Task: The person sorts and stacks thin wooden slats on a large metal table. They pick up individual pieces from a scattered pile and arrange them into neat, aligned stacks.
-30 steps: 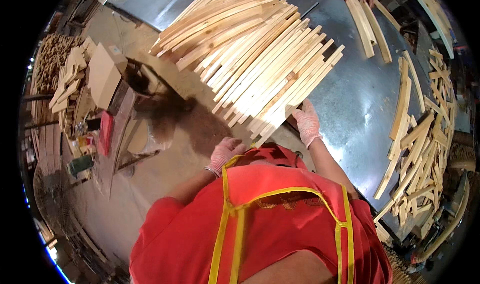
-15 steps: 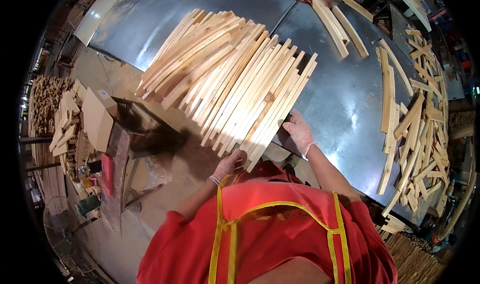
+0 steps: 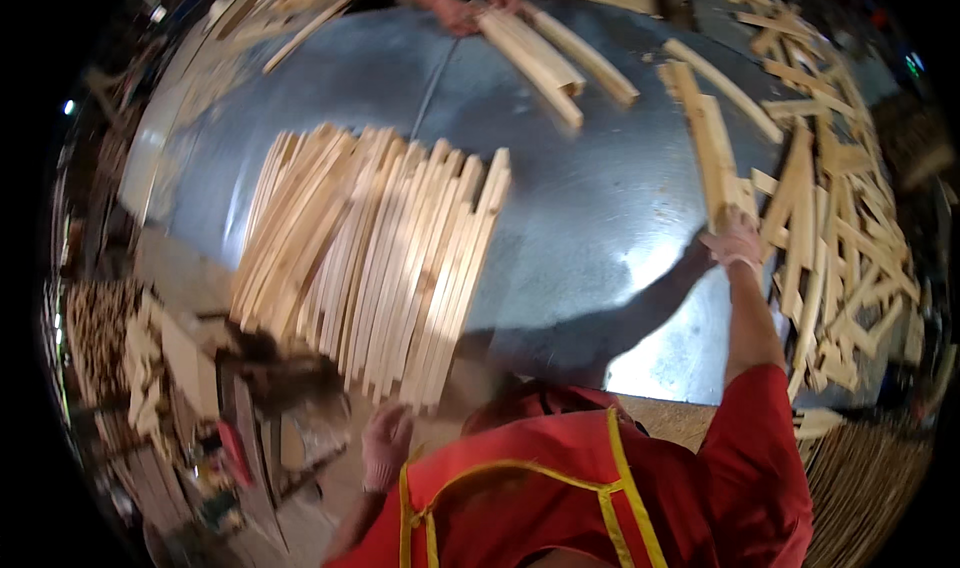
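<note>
My right hand (image 3: 736,238), in a pale glove, reaches out over the right of the metal table and grips the near end of a curved wooden slat (image 3: 714,158). Close beside that slat lie other loose ones. My left hand (image 3: 387,446), gloved too, is just off the near ends of a row of wooden slats (image 3: 400,268). Its fingers look loosely curled, slightly blurred, with nothing in them. The row lies side by side on the left of the table, its near ends sticking out past the edge, with several slats slanting on top at the left.
Across the metal table (image 3: 570,228), a co-worker's hands (image 3: 460,13) hold curved slats (image 3: 530,58). A jumbled heap of wood pieces (image 3: 840,238) covers the right side. Stacked wood (image 3: 100,338) and a red object (image 3: 235,453) stand at the lower left.
My right hand has gone from beside the row to the loose slats at the right. My left hand has come off the row's near ends. The view has shifted right.
</note>
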A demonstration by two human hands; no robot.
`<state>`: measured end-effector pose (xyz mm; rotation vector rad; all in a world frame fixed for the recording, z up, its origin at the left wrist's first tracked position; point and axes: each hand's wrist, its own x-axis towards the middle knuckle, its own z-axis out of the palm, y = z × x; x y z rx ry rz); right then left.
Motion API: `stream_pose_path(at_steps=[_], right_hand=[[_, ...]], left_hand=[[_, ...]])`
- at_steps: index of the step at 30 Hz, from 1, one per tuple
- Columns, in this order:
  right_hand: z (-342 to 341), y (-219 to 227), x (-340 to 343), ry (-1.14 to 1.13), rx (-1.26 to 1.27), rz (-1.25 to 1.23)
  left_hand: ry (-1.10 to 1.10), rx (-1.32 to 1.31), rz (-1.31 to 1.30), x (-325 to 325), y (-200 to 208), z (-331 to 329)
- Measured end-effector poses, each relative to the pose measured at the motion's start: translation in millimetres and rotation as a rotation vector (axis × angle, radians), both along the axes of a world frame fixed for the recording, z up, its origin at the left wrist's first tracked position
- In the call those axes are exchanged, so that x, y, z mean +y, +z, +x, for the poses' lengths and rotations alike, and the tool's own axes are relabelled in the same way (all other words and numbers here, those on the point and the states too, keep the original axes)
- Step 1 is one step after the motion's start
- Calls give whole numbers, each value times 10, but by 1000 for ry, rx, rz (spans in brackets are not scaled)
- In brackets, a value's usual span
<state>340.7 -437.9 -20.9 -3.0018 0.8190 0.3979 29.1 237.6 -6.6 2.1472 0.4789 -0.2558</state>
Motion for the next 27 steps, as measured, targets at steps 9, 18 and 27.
stream_pose_path(at_steps=[9,18,27], right_hand=[[-513,-296,41,-24,-28,1202],[100,38,-168,136,-252,103],[-468,-382,-537,-100,-416,167]], left_hand=[[-116,144,-562,-2081,180,1263],[-103,593,-932,-2558,-222,1645],[-65,144,-556,-2148,-104,1078]])
